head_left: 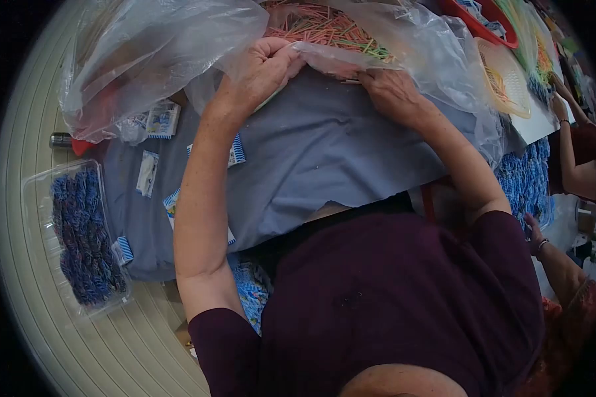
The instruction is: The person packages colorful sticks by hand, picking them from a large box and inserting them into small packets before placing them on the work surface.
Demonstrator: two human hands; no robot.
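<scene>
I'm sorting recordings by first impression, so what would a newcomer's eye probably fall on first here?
Most likely the heap of pinkish-red and green sticks at the top centre, in clear plastic, with the left hand and right hand at its near edge. Next, the clear tray of dark blue bundles at far left, then the red basket at upper right.

Two bare hands gripping a clear plastic bag point(159, 40) of coloured sticks point(331, 28), grey cloth point(338, 142) below
</scene>
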